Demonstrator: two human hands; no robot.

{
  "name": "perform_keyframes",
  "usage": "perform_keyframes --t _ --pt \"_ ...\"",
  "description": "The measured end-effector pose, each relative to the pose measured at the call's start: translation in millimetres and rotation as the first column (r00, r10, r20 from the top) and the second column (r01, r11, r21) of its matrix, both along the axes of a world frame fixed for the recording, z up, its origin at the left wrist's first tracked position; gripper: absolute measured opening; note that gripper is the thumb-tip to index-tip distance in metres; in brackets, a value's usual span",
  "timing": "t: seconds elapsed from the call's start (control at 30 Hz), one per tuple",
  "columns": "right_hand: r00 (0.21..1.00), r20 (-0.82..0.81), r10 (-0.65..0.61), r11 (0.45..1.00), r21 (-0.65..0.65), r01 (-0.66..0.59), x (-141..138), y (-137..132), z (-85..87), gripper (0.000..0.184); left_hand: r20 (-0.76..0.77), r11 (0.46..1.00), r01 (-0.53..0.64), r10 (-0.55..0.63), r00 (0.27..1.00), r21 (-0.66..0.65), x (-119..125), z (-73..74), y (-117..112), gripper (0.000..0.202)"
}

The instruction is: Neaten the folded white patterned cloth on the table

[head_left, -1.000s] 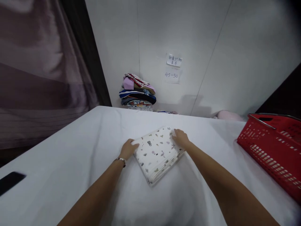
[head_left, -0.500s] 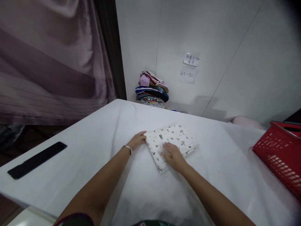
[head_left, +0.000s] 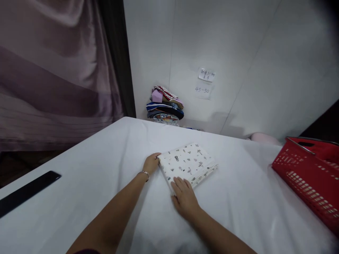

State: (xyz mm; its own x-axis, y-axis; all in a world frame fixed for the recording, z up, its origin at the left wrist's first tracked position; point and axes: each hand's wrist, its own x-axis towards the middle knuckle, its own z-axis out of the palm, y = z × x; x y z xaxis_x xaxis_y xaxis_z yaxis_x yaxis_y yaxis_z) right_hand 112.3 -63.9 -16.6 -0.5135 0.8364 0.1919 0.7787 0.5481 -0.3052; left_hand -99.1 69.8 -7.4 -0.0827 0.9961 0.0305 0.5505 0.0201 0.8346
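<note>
A folded white cloth (head_left: pixel 185 160) with small printed palm trees and other motifs lies flat, turned at an angle, in the middle of the white-covered table (head_left: pixel 148 225). At its far-left corner my left hand (head_left: pixel 152 163) pinches the edge, the thumb partly hidden; a silvery bracelet (head_left: pixel 145 173) circles that wrist. My right hand (head_left: pixel 185 199) rests on the near corner, palm down, with fingers stretched out over the fabric. Layered folds show along the cloth's right edge.
A red perforated basket (head_left: pixel 304 173) stands on the right side of the table. On the left lies a long black flat object (head_left: pixel 26 192). Folded fabrics (head_left: pixel 165 107) are piled behind the far edge, against the wall with paper notes (head_left: pixel 203 90). A pinkish curtain (head_left: pixel 53 77) hangs at left.
My right hand has slid from the middle of the cloth toward its near corner. My left hand stays at the far-left corner. The view has shifted slightly right and up.
</note>
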Motion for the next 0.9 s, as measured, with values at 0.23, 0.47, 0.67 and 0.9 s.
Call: perform_keyframes --t 0.23,0.47,0.67,0.9 --pt "0.999 -0.014 0.045 0.995 0.093 -0.043 3.0 -2.1 -5.9 0.052 -0.285 0.998 0.016 0.002 0.958 0.062 -5.0 4.0 0.9 0.036" --pt "0.990 -0.017 0.138 0.984 0.117 -0.135 15.2 -3.6 0.3 0.050 -0.425 0.990 0.036 0.025 0.905 0.136 -5.4 16.3 -1.9 0.037" --pt "0.948 -0.047 0.315 0.937 0.172 -0.303 34.6 -18.8 12.5 0.046 -0.467 0.984 -0.011 0.094 0.879 0.177 -27.6 36.1 -54.9 0.034" --pt "0.898 -0.078 0.434 0.897 0.135 -0.421 43.9 -29.8 27.8 0.047 -0.460 0.983 -0.021 -0.067 0.885 -0.185 -58.0 33.6 -111.7 0.030"
